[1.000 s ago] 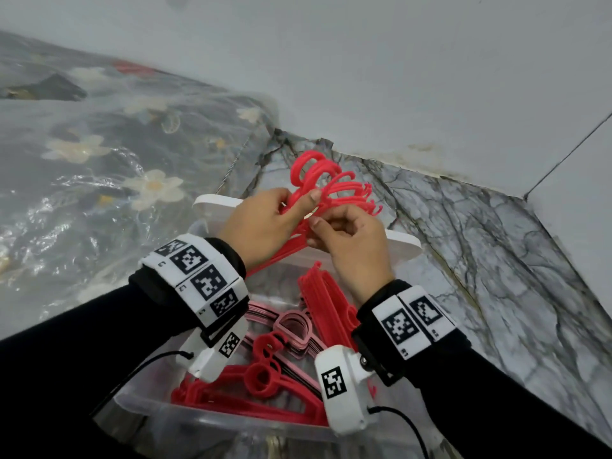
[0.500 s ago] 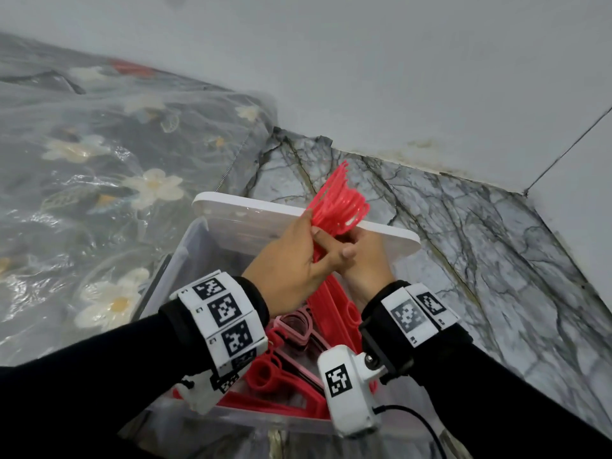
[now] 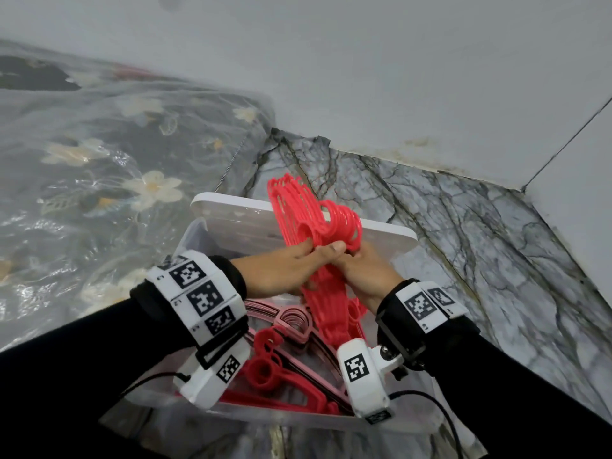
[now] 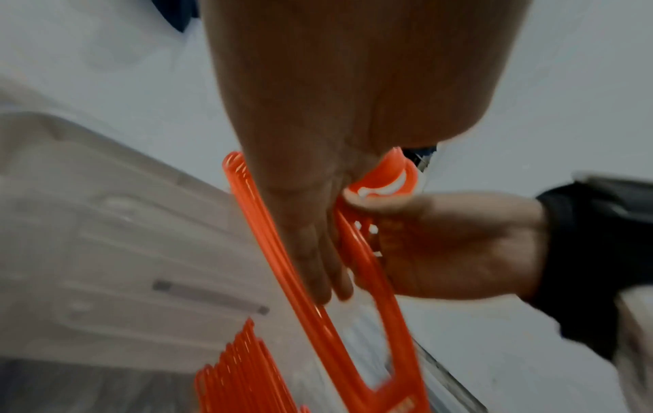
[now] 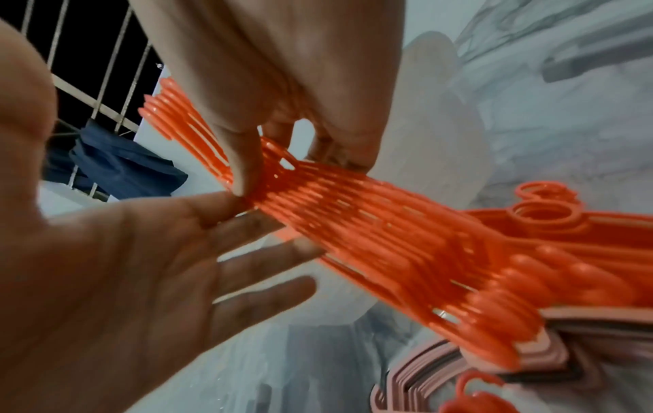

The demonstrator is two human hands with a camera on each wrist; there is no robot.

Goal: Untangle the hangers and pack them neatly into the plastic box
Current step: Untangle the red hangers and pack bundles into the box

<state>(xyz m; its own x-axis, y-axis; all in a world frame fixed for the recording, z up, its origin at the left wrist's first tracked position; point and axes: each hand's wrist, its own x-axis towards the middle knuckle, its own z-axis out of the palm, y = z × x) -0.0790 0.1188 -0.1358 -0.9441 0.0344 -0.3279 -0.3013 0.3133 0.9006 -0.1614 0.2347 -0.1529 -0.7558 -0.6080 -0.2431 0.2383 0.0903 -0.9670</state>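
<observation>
Squaring the red hanger bundle over the box

We are holding the bundle of red hangers (image 3: 326, 260) between both hands above the clear plastic box (image 3: 198, 236): our left hand (image 3: 281, 273) is pressing flat, fingers straight, against its 9 o'clock face, while our right hand (image 3: 367, 276) is pinching it from 3 o'clock, thumb and fingers curled round the necks. The bundle's long axis is running from 12 o'clock, hooks up, down to 6 o'clock into the box, where pink hangers (image 3: 294, 321) and more red hangers (image 3: 275, 369) are already lying. Both hands are equally near. We are reading no brand or writing; only square coded markers on the wristbands (image 3: 198, 293).
</observation>
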